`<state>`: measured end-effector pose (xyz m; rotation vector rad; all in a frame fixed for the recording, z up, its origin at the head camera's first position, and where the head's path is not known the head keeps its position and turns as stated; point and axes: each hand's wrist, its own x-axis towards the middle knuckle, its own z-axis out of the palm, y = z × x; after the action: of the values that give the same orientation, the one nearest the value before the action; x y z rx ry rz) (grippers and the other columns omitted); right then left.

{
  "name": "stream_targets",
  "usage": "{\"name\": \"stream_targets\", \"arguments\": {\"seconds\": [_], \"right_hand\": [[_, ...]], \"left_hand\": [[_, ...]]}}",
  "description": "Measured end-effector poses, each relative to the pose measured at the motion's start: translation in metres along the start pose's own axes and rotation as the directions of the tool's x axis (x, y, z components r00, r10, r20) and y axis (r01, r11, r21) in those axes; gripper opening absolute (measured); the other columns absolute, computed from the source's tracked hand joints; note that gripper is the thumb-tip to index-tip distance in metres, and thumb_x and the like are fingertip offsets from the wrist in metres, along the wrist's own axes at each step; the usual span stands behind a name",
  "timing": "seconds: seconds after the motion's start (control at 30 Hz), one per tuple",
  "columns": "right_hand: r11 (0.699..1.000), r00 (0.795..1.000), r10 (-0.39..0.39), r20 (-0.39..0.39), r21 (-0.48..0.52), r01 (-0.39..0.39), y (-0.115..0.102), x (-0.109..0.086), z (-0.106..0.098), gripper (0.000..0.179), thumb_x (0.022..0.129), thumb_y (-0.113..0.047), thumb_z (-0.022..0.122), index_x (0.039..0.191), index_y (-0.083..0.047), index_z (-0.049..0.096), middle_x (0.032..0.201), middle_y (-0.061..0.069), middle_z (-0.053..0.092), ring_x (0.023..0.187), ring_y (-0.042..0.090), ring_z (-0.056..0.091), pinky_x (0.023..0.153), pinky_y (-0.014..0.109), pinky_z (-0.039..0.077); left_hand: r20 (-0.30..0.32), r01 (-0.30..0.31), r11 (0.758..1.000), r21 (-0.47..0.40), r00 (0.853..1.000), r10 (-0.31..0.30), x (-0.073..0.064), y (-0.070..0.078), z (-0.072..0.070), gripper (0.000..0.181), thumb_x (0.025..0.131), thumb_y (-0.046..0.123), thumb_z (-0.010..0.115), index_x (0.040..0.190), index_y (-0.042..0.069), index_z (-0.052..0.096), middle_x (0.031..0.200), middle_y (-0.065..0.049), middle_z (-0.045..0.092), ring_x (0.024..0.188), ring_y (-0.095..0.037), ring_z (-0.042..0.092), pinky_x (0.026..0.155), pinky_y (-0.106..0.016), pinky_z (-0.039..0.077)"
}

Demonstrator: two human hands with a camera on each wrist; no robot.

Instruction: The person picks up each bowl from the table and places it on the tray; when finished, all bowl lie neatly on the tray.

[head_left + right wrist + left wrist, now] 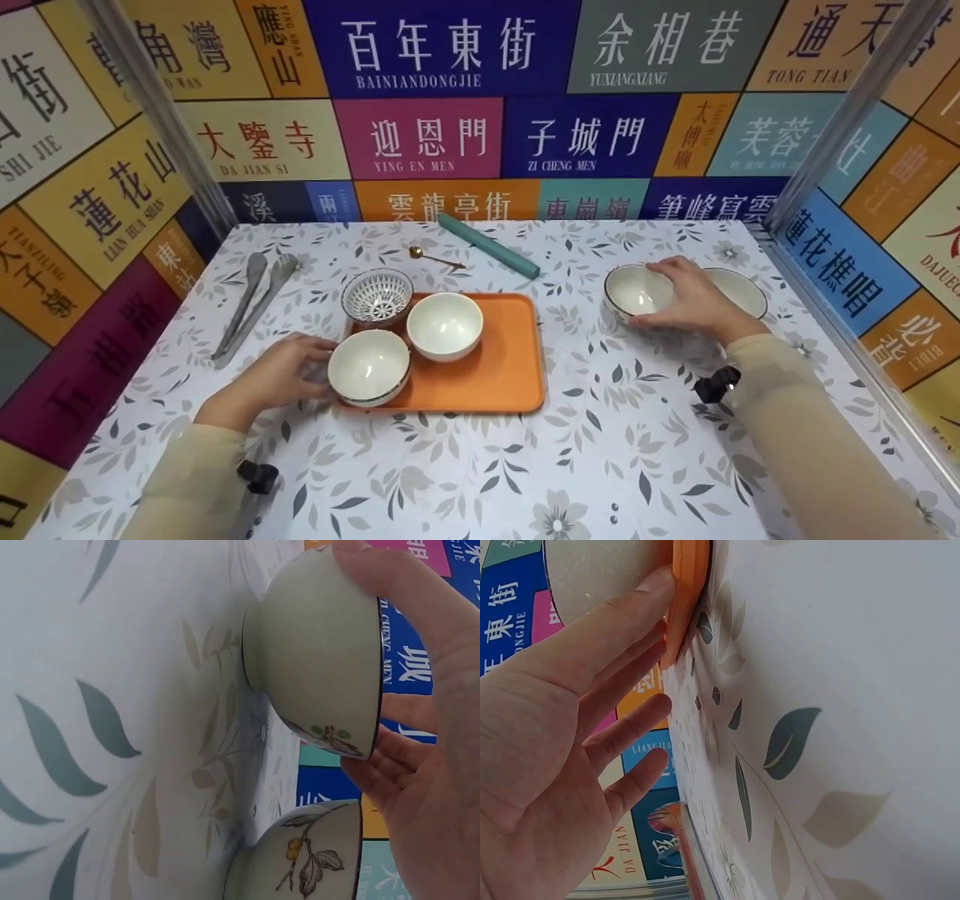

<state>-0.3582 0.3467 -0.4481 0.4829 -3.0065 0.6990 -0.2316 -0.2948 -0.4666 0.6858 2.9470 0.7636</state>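
On the right, my right hand (pixel 694 300) grips a white bowl (pixel 630 291) with a dark rim, thumb on the near side and fingers on the far side. The right wrist view shows a painted sprig low on this bowl (pixel 319 652). Whether its foot touches the table I cannot tell. A second such bowl (pixel 739 294) stands beside it, partly hidden by the hand. At the left, my left hand (pixel 281 371) is beside a white bowl (pixel 369 367) on an orange tray (pixel 502 367). Its fingers (pixel 634 724) are loosely extended, with the thumb at the tray's edge.
Another white bowl (pixel 445 327) sits on the tray, and a patterned bowl (pixel 377 296) stands at its back left corner. Behind lie a small golden spoon (pixel 439 259) and a green stick-shaped case (pixel 487 245). A grey spoon (pixel 244 300) and fork (pixel 262 304) lie far left.
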Motion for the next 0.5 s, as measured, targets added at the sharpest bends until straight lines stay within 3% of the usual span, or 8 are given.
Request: {"name": "stream_targets", "arguments": {"seconds": [0.3, 0.5], "right_hand": [[0.999, 0.998, -0.008, -0.059, 0.039, 0.010, -0.008, -0.007, 0.010, 0.117, 0.058, -0.056, 0.097, 0.150, -0.001, 0.050, 0.144, 0.021, 0.047, 0.135, 0.043, 0.043, 0.115, 0.066, 0.036], [0.996, 0.994, -0.063, -0.086, 0.064, 0.069, -0.027, -0.016, 0.017, 0.116, 0.056, -0.055, 0.098, 0.148, -0.002, 0.052, 0.145, 0.018, 0.047, 0.137, 0.042, 0.042, 0.115, 0.066, 0.035]], "left_hand": [[0.015, 0.006, 1.000, 0.000, 1.000, -0.006, 0.001, 0.002, 0.000, 0.052, 0.071, 0.017, 0.089, 0.120, 0.002, 0.076, 0.130, -0.016, 0.071, 0.123, -0.041, 0.059, 0.107, -0.061, 0.046], [0.012, -0.005, 1.000, 0.008, 1.000, 0.004, 0.001, 0.002, -0.002, 0.051, 0.072, 0.017, 0.089, 0.120, 0.002, 0.077, 0.130, -0.015, 0.071, 0.123, -0.041, 0.059, 0.107, -0.061, 0.046]]}}
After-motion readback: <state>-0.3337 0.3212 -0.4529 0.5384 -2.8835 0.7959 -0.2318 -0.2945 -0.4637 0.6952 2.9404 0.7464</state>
